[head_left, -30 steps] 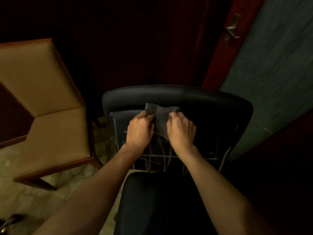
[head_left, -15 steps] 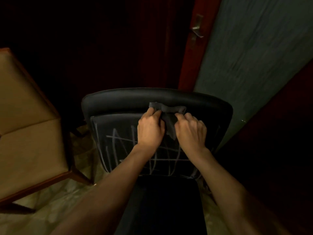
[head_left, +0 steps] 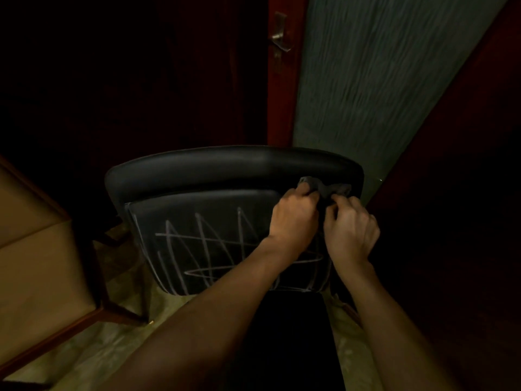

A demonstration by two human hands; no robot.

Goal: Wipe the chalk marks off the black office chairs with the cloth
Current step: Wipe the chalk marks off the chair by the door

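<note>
Left hand (head_left: 294, 221) up at the top right corner of the backrest, fingers curled into the small dark grey cloth (head_left: 327, 189), and the right hand (head_left: 351, 231) right beside it, fingertips pinching the same bunched rag from the other side. Both hands gripping it, then, knuckles toward us, wrists bent upward, both forearms reaching in from below and angling to the right. The cloth sits just under the padded top roll of the black leather office chair (head_left: 231, 170), against the upper right edge of its back panel.

And look at the panel: white chalk scribbles (head_left: 214, 249), zigzags and crossing lines, cover most of the lower and middle part, hardly a stroke gone. So the wiping looks barely begun; this reads as the hands gathering the cloth and setting it at the corner. The next move, I'd say, calls for pressing the cloth flat and sweeping it leftward and down across those lines, with firm pressure so the chalk lifts and doesn't smear. A tan cushioned wooden chair (head_left: 36, 263) stands to the left, a green textured wall (head_left: 394, 80) beyond.
</note>
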